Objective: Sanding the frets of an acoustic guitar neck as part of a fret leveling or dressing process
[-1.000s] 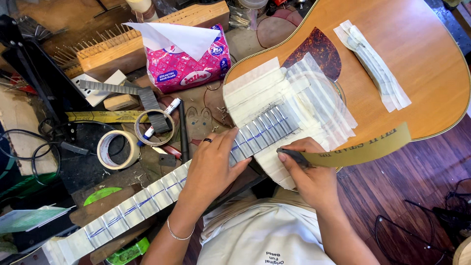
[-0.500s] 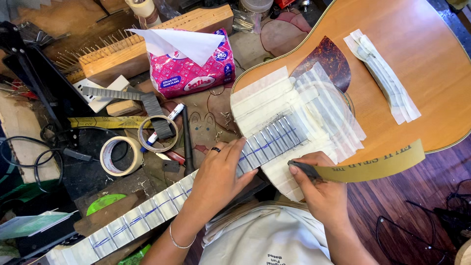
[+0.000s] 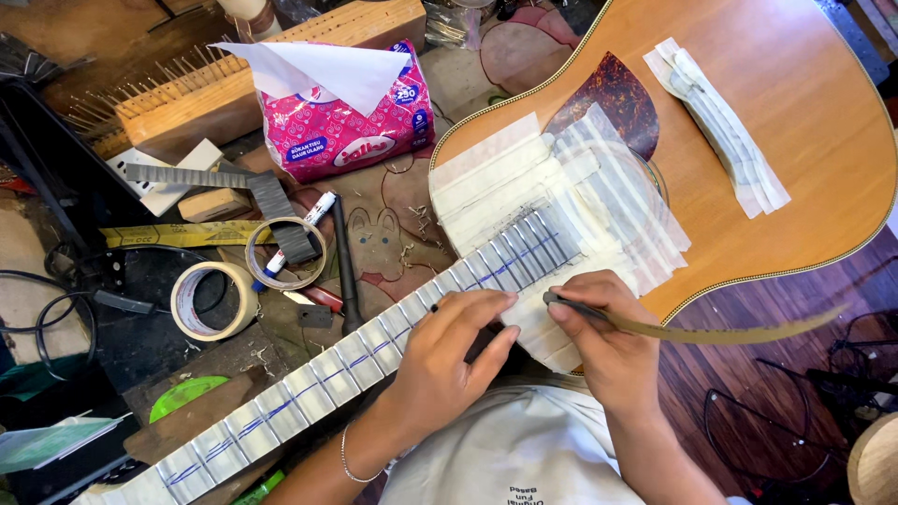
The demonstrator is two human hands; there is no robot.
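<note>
- Guitar (image 3: 748, 159) flat on cluttered bench, body at upper right, neck (image 3: 318, 383) running down to lower left, across front of person's torso; laid so both hands reach fretboard from above.
- Fretboard wood masked with pale tape strips between frets, blue line drawn down centre; judged as shielding wood while bare metal frets stay exposed.
- Extra masking tape (image 3: 552, 187) layered over top around soundhole, beside dark red pickguard (image 3: 608, 98); likely same protective purpose.
- Left hand (image 3: 449, 360) lying palm down across neck near body joint, fingers held together and stretched flat, tips pressing on taped area; seemingly steadying neck.
- Thin bracelet on left wrist, forearm coming up from bottom edge.
- Right hand (image 3: 599, 341) just beside left, touching taped edge of body, thumb and forefinger pinching end of thin yellowish strip (image 3: 730, 329); other fingers curled under.
- Strip sticking out rightward past guitar edge, blurred, free end in air; material unclear.
- Folded white wad (image 3: 720, 122) resting on guitar top, well apart from hands.
- Tape rolls (image 3: 210, 299), pink tissue pack (image 3: 360, 131), marker (image 3: 299, 229) left of neck, within left-hand reach.
</note>
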